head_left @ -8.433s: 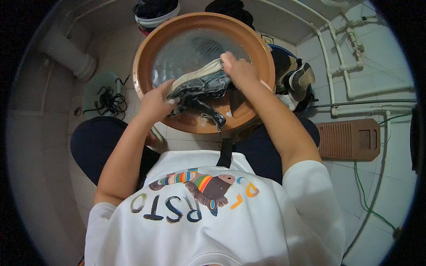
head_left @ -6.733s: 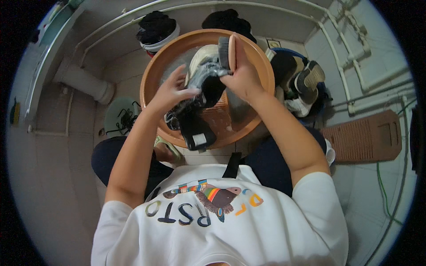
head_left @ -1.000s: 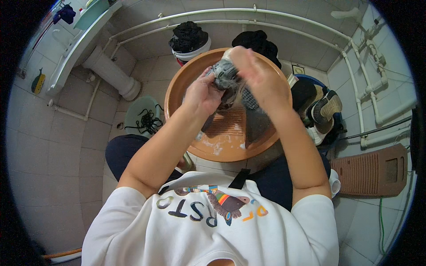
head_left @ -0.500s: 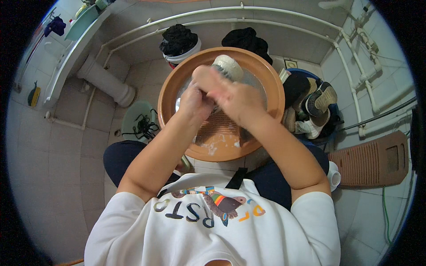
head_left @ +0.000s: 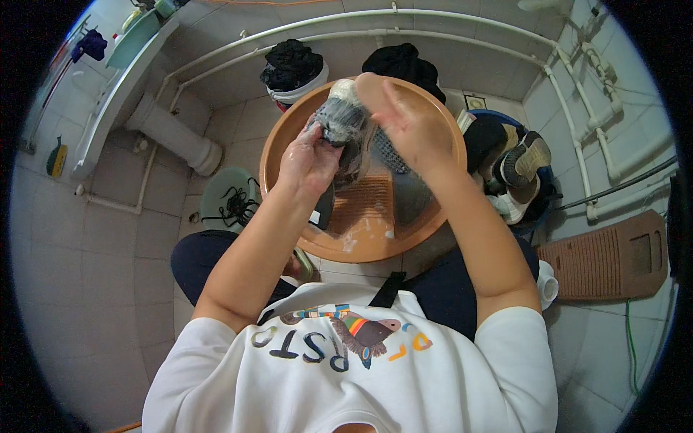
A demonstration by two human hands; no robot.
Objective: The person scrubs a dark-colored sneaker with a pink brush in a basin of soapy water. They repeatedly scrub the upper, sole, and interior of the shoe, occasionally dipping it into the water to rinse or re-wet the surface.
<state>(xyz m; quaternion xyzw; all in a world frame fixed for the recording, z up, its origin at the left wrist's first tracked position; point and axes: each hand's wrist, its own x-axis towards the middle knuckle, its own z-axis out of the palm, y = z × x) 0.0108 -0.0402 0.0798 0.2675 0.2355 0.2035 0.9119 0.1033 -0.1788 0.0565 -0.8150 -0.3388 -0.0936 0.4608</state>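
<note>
My left hand (head_left: 309,160) grips a wet grey shoe (head_left: 342,119) with a whitish end, streaked with foam, above the large orange-brown basin (head_left: 456,155). To the right of that shoe, my right hand (head_left: 404,126) is closed round a tan, oval-backed scrubbing brush (head_left: 371,92); motion blurs both, and the bristles are hidden. The brush stands just beside the shoe's whitish end. Below lie a ribbed washboard surface (head_left: 364,202) with suds and a dark grey mesh shoe (head_left: 390,153), partly covered by my right hand.
Behind the basin stand a white bucket (head_left: 299,92) of black items and another black heap (head_left: 401,66). A blue tub (head_left: 482,115) of shoes is at right, near a brown washboard (head_left: 603,260). At left, a pale green basin (head_left: 216,195) holds black laces (head_left: 237,207).
My hands have moved apart. The right hand with the brush has gone up and to the right, while the left has turned the shoe, bringing its foamy grey side into sight.
</note>
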